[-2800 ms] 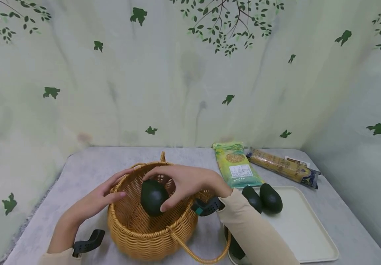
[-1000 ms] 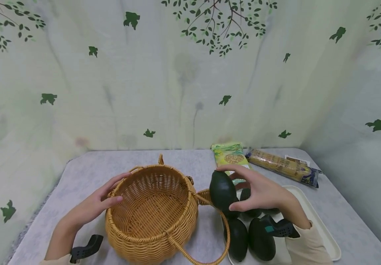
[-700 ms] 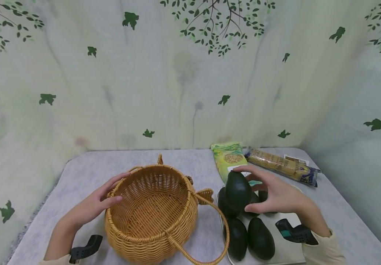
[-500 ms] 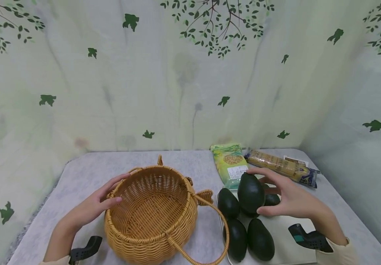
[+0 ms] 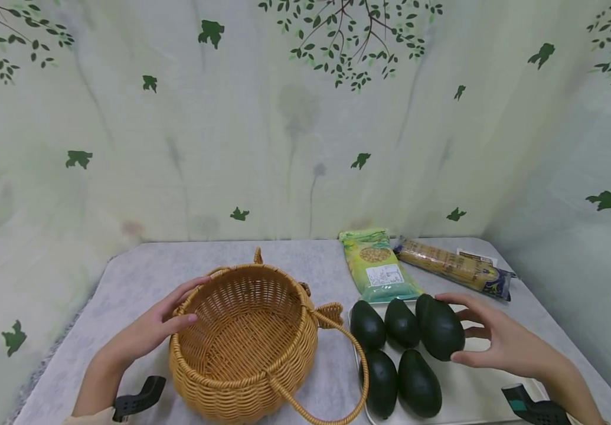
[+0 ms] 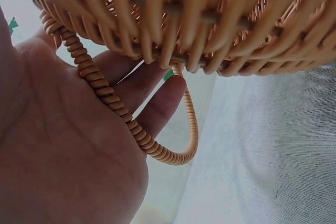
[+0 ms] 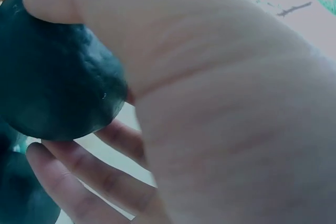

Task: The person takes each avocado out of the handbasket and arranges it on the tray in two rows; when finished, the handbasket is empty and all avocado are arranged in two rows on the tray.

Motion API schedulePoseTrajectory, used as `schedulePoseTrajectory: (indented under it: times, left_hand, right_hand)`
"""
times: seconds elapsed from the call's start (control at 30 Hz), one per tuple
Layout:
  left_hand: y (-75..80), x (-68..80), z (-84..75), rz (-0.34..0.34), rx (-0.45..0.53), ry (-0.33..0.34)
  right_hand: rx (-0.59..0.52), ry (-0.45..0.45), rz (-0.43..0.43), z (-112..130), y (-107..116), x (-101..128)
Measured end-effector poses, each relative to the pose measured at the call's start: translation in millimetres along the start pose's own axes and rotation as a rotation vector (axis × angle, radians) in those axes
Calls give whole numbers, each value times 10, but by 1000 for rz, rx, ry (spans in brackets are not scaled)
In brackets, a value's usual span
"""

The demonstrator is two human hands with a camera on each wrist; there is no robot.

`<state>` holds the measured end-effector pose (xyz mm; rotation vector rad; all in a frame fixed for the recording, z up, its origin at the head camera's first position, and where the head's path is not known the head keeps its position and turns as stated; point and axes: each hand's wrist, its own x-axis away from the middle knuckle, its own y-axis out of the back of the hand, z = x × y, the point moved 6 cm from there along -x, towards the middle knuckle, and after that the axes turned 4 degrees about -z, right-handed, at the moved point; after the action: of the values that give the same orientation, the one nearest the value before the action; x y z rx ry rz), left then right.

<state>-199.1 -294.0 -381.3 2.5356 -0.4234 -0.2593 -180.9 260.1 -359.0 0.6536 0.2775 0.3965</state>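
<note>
A round wicker basket [image 5: 241, 378] stands at centre left, with nothing seen inside. My left hand [image 5: 153, 321] holds its left rim, thumb over the edge. In the left wrist view, a wrapped handle [image 6: 105, 94] crosses the palm of that hand [image 6: 73, 129], and fingers touch the woven wall. To the right, my right hand [image 5: 496, 336] grips a dark green avocado [image 5: 440, 330] above the white tray [image 5: 470, 401]. The right wrist view shows that avocado [image 7: 58, 72] between thumb and fingers. Other avocados [image 5: 367, 326] lie on the tray; one is mostly hidden behind the held one.
A yellow-green bag [image 5: 376, 265] with a white label lies behind the tray. Beside it is a long packet of what looks like pasta [image 5: 451, 265]. The basket's right handle [image 5: 358, 378] loops over the tray's left edge. A leaf-printed cloth closes off the back.
My right hand has lifted the avocado out of the basket, carried it right and lowered it toward the tray's avocados. My left hand has stayed on the basket rim.
</note>
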Motion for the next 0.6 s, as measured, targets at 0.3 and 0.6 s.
schedulePoseTrajectory:
  times: [0.3,0.6]
  left_hand:
    - [5,7,1,-7,-15,-1]
    - [-3,3,13,1,-3,18]
  right_hand:
    - [-30,-135,44,-293,-80,138]
    - [-56,-224,100,-453,-152,217]
